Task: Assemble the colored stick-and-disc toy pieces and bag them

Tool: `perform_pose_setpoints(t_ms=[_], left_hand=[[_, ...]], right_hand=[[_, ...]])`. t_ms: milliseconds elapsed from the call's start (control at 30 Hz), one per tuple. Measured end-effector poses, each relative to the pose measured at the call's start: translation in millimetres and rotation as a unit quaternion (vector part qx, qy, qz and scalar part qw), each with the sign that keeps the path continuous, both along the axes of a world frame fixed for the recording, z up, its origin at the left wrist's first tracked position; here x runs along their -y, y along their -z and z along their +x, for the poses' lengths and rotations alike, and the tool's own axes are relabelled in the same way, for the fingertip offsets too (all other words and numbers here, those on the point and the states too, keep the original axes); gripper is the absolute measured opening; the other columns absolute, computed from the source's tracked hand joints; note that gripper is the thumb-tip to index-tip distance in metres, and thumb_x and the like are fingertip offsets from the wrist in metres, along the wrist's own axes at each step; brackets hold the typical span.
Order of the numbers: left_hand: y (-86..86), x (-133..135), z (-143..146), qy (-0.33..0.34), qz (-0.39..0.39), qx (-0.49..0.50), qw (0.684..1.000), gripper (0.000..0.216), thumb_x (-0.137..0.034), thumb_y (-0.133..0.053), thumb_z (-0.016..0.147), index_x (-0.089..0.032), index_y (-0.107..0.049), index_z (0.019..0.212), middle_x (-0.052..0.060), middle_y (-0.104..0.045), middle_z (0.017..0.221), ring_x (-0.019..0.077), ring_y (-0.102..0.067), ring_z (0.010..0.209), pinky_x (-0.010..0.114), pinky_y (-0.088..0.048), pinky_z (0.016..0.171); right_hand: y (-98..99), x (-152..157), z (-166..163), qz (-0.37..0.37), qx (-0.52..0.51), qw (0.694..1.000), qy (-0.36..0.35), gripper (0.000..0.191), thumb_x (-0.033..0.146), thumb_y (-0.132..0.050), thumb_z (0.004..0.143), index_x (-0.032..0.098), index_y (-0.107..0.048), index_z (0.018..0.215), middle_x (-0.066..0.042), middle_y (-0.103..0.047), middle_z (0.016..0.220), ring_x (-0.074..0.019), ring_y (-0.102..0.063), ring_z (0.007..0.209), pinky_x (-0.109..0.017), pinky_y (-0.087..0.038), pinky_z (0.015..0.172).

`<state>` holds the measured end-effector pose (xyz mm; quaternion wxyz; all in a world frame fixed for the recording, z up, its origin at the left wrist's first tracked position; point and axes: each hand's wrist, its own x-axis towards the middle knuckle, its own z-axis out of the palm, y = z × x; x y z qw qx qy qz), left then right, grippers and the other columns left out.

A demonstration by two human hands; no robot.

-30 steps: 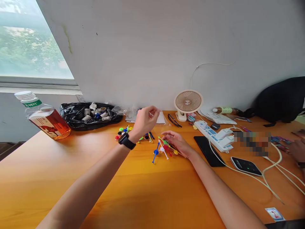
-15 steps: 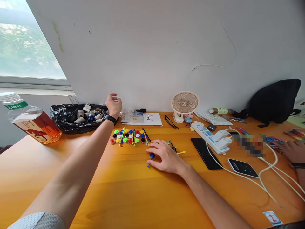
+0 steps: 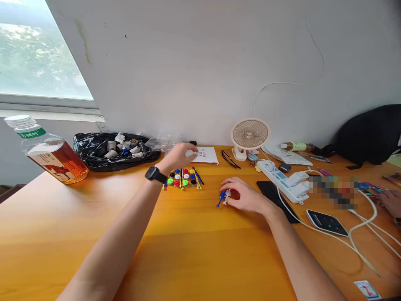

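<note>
My right hand (image 3: 242, 195) rests on the table with its fingers curled round small blue (image 3: 222, 196) and white (image 3: 228, 194) plastic pieces, whose thin forked legs stick out at the fingertips. My left hand (image 3: 182, 154) hovers over the far side of the table, in front of a white sheet of paper (image 3: 208, 155). Its fingers are bent, and a small pale patch shows between fingertips and thumb, too unclear to name. Just below it lie rows of coloured round discs (image 3: 186, 176), with thin coloured sticks (image 3: 198, 177) among them, partly hidden by the left wrist.
A black plastic bag of grey rolls (image 3: 90, 154), clear wrap (image 3: 161, 143) and a large bottle (image 3: 56, 161) stand left. Glasses (image 3: 230, 159), a fan (image 3: 250, 134), a power strip (image 3: 282, 182) with cables and a black phone-like slab (image 3: 272, 194) are right. Another person's hand (image 3: 391, 200) is far right.
My left hand has moved right and down, away from the bag. My right hand has moved right; white now shows beside the blue piece. Clear wrap now lies further left, off the paper.
</note>
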<state>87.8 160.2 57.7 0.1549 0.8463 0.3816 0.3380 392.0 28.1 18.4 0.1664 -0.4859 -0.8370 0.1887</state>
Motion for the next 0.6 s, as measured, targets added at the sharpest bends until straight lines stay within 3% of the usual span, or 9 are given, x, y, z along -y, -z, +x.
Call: perform_pose_setpoints(t_ms=[67, 200, 433, 600], left_hand=[[11.9, 14, 15, 0.052, -0.008, -0.101, 0.993, 0.026, -0.033, -0.064, 0.094, -0.021, -0.082, 0.108, 0.009, -0.081, 0.115, 0.0269, -0.074, 0.109, 0.035, -0.055, 0.096], [29.3, 30, 29, 0.048, 0.004, -0.234, 0.971, 0.028, -0.039, -0.062, 0.097, -0.023, -0.086, 0.095, 0.012, -0.083, 0.096, 0.029, -0.077, 0.096, 0.038, -0.054, 0.091], [39.7, 31, 27, 0.087, 0.009, -0.201, 0.976, 0.021, -0.034, -0.069, 0.091, -0.024, -0.086, 0.084, 0.012, -0.083, 0.093, 0.0279, -0.077, 0.089, 0.035, -0.054, 0.083], [36.9, 29, 21, 0.117, -0.041, -0.157, 0.98, 0.014, -0.028, -0.072, 0.085, -0.029, -0.086, 0.085, 0.005, -0.083, 0.089, 0.0247, -0.077, 0.083, 0.031, -0.054, 0.076]], right_hand=[[-1.7, 0, 0, -0.016, -0.002, 1.0, -0.012, 0.024, 0.025, -0.073, 0.087, 0.027, -0.079, 0.11, -0.009, -0.07, 0.128, -0.0285, -0.062, 0.125, -0.043, -0.049, 0.108], [-3.1, -3, -10, -0.062, -0.01, 0.998, 0.0, 0.022, 0.032, -0.067, 0.094, 0.026, -0.08, 0.11, -0.009, -0.074, 0.116, -0.027, -0.066, 0.113, -0.04, -0.052, 0.1], [-2.4, -16, -16, -0.116, -0.036, 0.992, 0.027, 0.022, 0.038, -0.07, 0.092, 0.024, -0.081, 0.106, -0.006, -0.078, 0.106, -0.0236, -0.071, 0.094, -0.034, -0.054, 0.083], [-7.4, -18, -20, -0.097, 0.007, 0.995, 0.016, 0.013, 0.032, -0.07, 0.091, 0.024, -0.08, 0.094, -0.006, -0.078, 0.096, -0.0244, -0.071, 0.09, -0.034, -0.054, 0.081]])
